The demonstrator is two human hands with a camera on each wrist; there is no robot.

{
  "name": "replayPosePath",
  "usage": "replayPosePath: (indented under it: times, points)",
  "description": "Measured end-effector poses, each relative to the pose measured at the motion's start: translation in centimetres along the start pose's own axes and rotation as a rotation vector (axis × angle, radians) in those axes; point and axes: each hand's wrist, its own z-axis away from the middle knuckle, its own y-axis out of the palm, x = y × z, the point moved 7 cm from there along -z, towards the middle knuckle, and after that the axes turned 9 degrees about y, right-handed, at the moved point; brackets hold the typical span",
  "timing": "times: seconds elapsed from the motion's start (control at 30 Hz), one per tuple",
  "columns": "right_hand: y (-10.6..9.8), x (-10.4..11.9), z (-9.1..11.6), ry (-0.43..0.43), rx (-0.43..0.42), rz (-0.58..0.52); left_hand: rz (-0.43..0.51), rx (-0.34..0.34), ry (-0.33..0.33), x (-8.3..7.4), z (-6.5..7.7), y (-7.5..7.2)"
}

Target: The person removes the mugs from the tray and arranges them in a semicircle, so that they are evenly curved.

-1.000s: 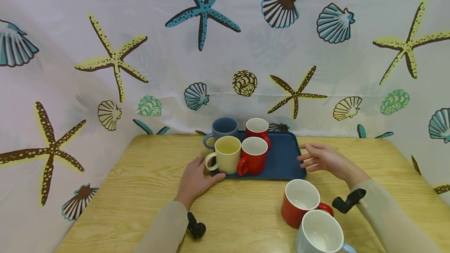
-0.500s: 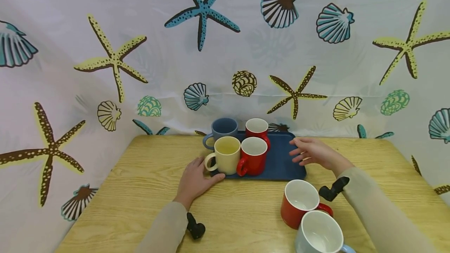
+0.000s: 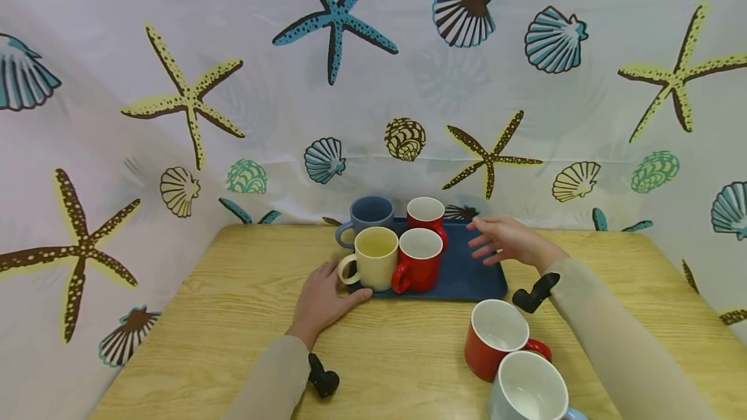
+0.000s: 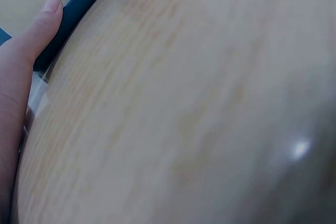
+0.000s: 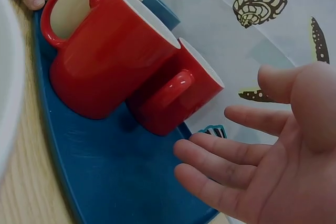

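My left hand (image 3: 323, 306) rests at the near left corner of a dark blue tray (image 3: 473, 277), its straight thumb lying along the front rim. Beside it on the tray stands a cream mug (image 3: 376, 264), handle towards the hand. A blue mug (image 3: 372, 212) is behind that one. To their right are two red mugs with white insides, a front one (image 3: 423, 264) and a rear one (image 3: 426, 212). My right hand (image 3: 516, 242) hangs over the tray's right side, holding nothing. In the right wrist view its fingers (image 5: 220, 174) are spread loosely, pointing towards the red mugs.
On the wooden table (image 3: 233, 342), in front of the tray's right end, stands another red mug (image 3: 487, 349). A light blue mug (image 3: 528, 387) is right against it, nearer to me. A white cloth (image 3: 262, 115) with starfish and shells hangs behind the table.
My right hand has moved left and slightly away from me, from beyond the tray's right edge to over the tray. My left hand and the mugs have stayed in place.
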Motion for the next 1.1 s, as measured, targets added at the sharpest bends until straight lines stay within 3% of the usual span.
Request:
replayPosePath:
  times: [0.33, 0.57, 1.1]
  points:
    - [1.4, 0.7, -2.1, 0.083, 0.033, 0.031, 0.004, 0.017, 0.001, -0.1, 0.0, -0.4]
    - [2.5, 0.7, -3.2, 0.151, 0.097, -0.092, 0.000, 0.011, -0.007, 0.0, 0.2, -0.4]
    - [4.2, -1.0, -5.2, 0.240, 0.089, -0.152, -0.002, 0.000, 0.013, -0.1, 0.2, -0.5]
